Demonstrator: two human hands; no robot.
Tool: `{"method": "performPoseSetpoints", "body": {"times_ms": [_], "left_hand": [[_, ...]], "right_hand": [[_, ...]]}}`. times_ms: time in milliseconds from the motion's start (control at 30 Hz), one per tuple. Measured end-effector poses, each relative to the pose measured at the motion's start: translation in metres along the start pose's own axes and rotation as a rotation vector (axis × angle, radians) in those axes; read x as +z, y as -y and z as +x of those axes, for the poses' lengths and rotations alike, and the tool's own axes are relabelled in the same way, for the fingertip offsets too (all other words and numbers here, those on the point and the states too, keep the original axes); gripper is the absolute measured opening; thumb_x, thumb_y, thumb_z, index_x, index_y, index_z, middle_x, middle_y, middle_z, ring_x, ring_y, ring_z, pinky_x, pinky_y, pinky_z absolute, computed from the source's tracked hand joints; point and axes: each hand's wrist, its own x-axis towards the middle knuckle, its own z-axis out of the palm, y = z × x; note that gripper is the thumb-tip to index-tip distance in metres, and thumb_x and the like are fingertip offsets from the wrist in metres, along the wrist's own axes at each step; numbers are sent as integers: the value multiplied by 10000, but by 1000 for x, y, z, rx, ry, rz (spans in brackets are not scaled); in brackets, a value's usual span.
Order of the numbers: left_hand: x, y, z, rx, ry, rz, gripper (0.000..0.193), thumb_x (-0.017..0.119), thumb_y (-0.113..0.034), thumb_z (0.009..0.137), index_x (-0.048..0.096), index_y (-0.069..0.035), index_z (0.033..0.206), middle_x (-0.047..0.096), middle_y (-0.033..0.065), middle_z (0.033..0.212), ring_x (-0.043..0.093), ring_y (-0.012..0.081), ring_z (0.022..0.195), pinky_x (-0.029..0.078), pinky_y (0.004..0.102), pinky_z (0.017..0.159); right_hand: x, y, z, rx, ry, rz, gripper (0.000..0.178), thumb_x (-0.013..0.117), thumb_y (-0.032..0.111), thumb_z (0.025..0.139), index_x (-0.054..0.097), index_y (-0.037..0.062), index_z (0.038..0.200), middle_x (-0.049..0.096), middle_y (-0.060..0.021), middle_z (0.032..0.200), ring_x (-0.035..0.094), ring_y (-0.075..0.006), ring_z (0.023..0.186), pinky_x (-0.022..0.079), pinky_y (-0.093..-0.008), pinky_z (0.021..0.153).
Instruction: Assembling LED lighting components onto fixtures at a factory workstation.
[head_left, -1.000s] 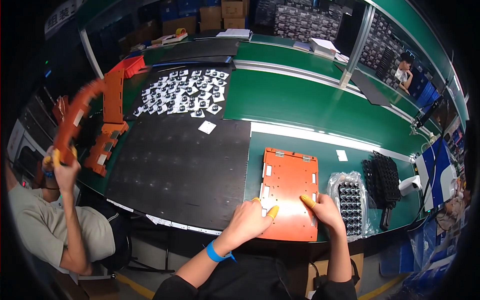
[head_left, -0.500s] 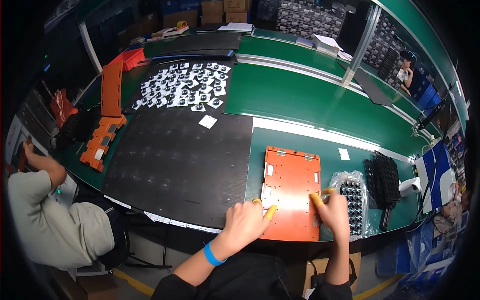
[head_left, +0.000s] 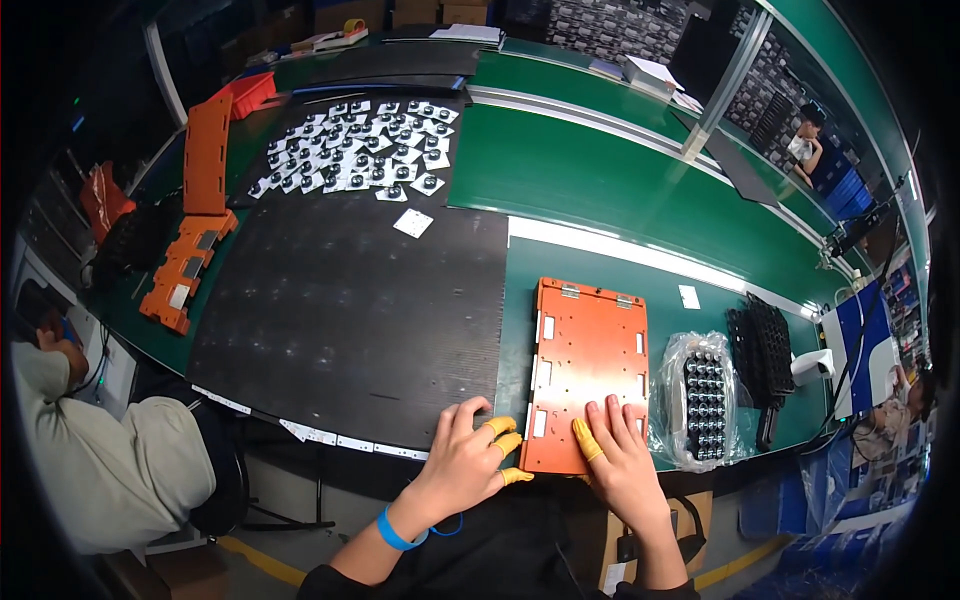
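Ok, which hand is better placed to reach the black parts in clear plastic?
Likely the right hand: its fingers lie on the orange panel, nearer the black parts. The left hand is by the panel's lower left corner.

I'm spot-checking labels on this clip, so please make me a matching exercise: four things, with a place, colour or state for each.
1. Right hand
2. Wristband
3. Bin
4. Near case

A. Red
B. Orange, hinged at its far edge
C. Laid on the near case
D. Blue

Pairs: 1-C, 2-D, 3-A, 4-B
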Motion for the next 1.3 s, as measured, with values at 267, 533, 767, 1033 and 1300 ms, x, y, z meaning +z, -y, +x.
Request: {"method": "performPoseSetpoints", "body": {"times_ms": [267,533,767,1033,1300], "left_hand": [[9,2,-11,2,66,60,405,732,-128,643,700,45,1008,641,151,1092,454,379,1193,336,512,1012],[-17,-7,-13,1,16,104,430,731,-310,816,675,-35,1142,620,129,1159,455,369,1203,365,501,1010],[-15,-1,-18,-29,25,76,363,715,-258,830,687,-37,1116,623,131,1156,469,367,1225,364,499,1015],[-6,-4,-3,-74,-81,78,260,706,-198,831,704,-5,1007,639,125,1037,510,346,1119,376,466,976],[10,-10,23,-294,-95,-62,233,700,-213,829,684,-2,926,616,86,730,518,274,846,387,398,779]], "right_hand": [[-89,-20,33,-54,-408,-17,358,761,35,622,693,32,974,707,-133,920,705,-297,833,574,-396,727],[-96,-164,135,361,-826,943,433,692,98,895,539,-4,1287,611,-95,1205,598,-161,1082,477,-300,909],[-5,-196,177,442,-561,1243,402,626,21,917,491,-37,1291,653,-80,1122,627,-125,952,488,-249,824],[10,-191,169,589,-412,1220,531,658,17,869,453,-30,1357,670,-85,1083,616,-134,889,489,-265,756],[-22,-73,171,-224,80,540,285,681,155,880,660,76,1153,578,-125,1269,640,-220,882,533,-332,755]]}}
